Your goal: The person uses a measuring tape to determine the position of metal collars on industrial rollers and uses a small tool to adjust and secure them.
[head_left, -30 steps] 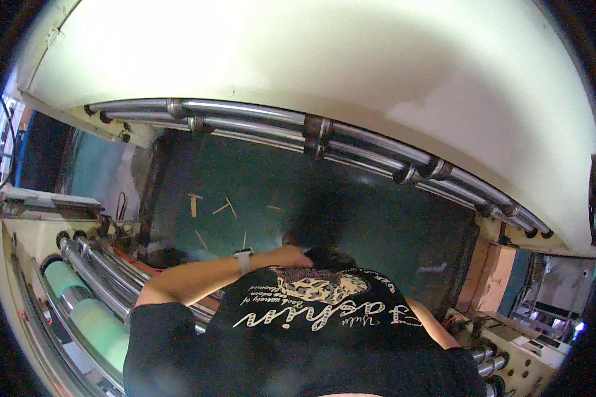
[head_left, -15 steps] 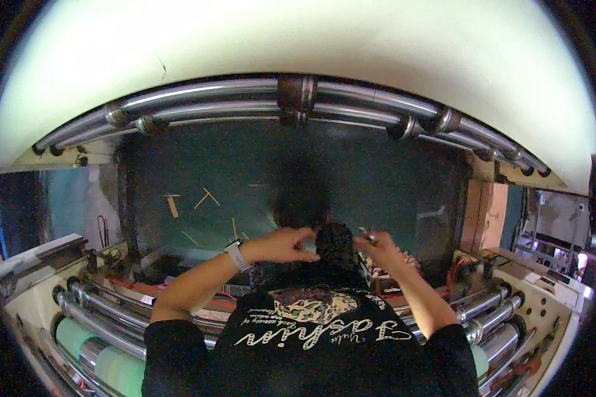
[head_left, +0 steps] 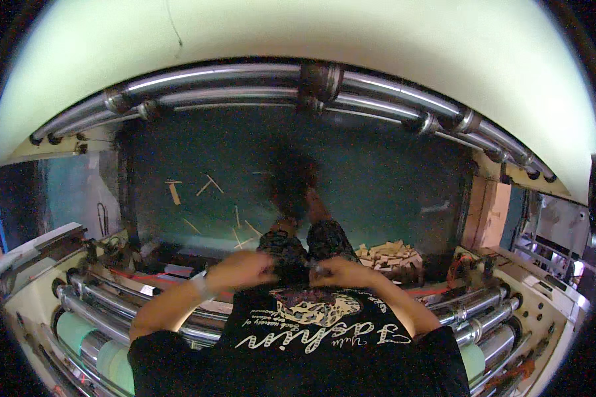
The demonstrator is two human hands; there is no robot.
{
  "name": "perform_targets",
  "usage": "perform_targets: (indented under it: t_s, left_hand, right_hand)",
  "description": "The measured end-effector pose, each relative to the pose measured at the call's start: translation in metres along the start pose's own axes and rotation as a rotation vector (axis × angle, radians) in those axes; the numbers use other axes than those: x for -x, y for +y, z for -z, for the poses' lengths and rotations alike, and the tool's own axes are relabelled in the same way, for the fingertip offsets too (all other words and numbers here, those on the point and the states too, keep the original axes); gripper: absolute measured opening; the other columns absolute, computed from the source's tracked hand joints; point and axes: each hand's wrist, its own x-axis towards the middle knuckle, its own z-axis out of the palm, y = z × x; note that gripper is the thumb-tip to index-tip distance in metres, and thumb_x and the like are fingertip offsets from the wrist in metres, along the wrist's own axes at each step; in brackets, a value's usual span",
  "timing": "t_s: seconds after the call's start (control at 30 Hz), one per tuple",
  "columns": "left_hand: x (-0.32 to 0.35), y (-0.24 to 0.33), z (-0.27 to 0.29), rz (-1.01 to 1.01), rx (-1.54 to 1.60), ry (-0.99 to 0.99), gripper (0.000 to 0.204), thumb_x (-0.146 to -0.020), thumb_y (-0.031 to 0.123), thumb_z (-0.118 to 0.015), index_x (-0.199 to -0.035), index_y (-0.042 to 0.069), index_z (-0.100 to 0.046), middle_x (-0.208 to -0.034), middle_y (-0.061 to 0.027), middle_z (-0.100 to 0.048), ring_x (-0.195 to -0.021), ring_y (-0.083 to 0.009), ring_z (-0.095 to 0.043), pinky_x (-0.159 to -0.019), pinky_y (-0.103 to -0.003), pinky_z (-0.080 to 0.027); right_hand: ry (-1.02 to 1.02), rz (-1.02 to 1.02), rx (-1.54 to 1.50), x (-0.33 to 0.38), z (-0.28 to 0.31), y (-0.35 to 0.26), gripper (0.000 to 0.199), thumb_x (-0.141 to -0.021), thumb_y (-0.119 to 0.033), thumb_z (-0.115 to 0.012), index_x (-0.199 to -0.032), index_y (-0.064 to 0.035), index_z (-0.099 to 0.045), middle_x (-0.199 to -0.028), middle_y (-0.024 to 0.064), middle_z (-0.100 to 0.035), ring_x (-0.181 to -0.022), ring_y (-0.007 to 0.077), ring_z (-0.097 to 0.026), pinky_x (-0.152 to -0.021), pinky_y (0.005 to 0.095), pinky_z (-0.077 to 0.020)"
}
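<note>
Dark green floor littered with pale wood offcuts (head_left: 384,255) fills mid-frame between shiny steel rollers (head_left: 258,83). Left hand (head_left: 241,268) and right hand (head_left: 341,270) meet at centre, fingers pinching a small metallic object (head_left: 316,267); a slip could drop it among the rollers.

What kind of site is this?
Likely a factory floor, inside a large roller machine: long steel rollers overhead, more rollers beside the person, and a pile of wood offcuts on the floor.
</note>
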Motion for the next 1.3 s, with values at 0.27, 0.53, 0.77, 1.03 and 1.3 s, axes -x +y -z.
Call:
perform_targets:
  t_s: [0.27, 0.53, 0.77, 1.03, 1.3]
  left_hand:
    - [0.07, 0.028, -0.017, -0.145, 0.367, 0.26, 0.038, -0.078, 0.03, -0.052, -0.107, 0.006, -0.053, -0.098, -0.0176, -0.057, -0.085, -0.0366, -0.056, -0.073, -0.038, -0.045]
    - [0.081, 0.068, 0.007, 0.151, 0.182, 0.256, 0.036, -0.078, 0.032, -0.052, -0.105, 0.008, -0.053, -0.087, -0.0216, -0.059, -0.079, -0.0397, -0.056, -0.066, -0.041, -0.045]
    - [0.058, 0.05, 0.02, -0.055, 0.001, 0.173, 0.036, -0.076, 0.032, -0.053, -0.102, 0.007, -0.053, -0.081, -0.0184, -0.059, -0.076, -0.0373, -0.057, -0.063, -0.042, -0.045]
    - [0.017, 0.021, 0.015, -0.398, -0.068, 0.264, 0.025, -0.076, 0.026, -0.05, -0.094, 0.01, -0.056, -0.09, -0.0128, -0.058, -0.079, -0.0336, -0.057, -0.065, -0.041, -0.045]
    - [-0.039, 0.074, 0.047, -0.194, -0.268, -0.031, 0.024, -0.075, 0.026, -0.05, -0.089, 0.007, -0.057, -0.084, -0.0141, -0.059, -0.074, -0.0329, -0.058, -0.064, -0.042, -0.045]
  right_hand:
    - [-0.291, 0.183, 0.141, -0.035, 0.007, -0.005, 0.032, -0.086, -0.029, -0.05, -0.097, 0.0006, -0.053, -0.086, 0.0158, -0.058, -0.077, 0.0258, -0.055, -0.068, 0.0364, -0.042]
    - [-0.289, 0.395, 0.392, -0.063, 0.002, -0.011, 0.035, -0.079, -0.026, -0.057, -0.099, 0.0021, -0.052, -0.093, 0.0204, -0.057, -0.088, 0.0346, -0.055, -0.074, 0.0413, -0.0429]
    - [-0.301, 0.248, 0.413, -0.053, 0.01, -0.017, 0.033, -0.078, -0.022, -0.057, -0.099, 0.0029, -0.052, -0.093, 0.0198, -0.058, -0.085, 0.0308, -0.056, -0.073, 0.04, -0.043]
    - [-0.236, 0.198, 0.07, -0.024, 0.02, 0.023, 0.034, -0.079, -0.018, -0.055, -0.105, 0.0036, -0.052, -0.098, 0.0143, -0.06, -0.085, 0.0182, -0.054, -0.074, 0.0348, -0.0429]
    - [-0.058, -0.356, -0.418, 0.008, 0.013, 0.059, 0.035, -0.086, -0.026, -0.044, -0.112, -0.003, -0.053, -0.107, 0.0077, -0.058, -0.094, 0.019, -0.053, -0.084, 0.0312, -0.0406]
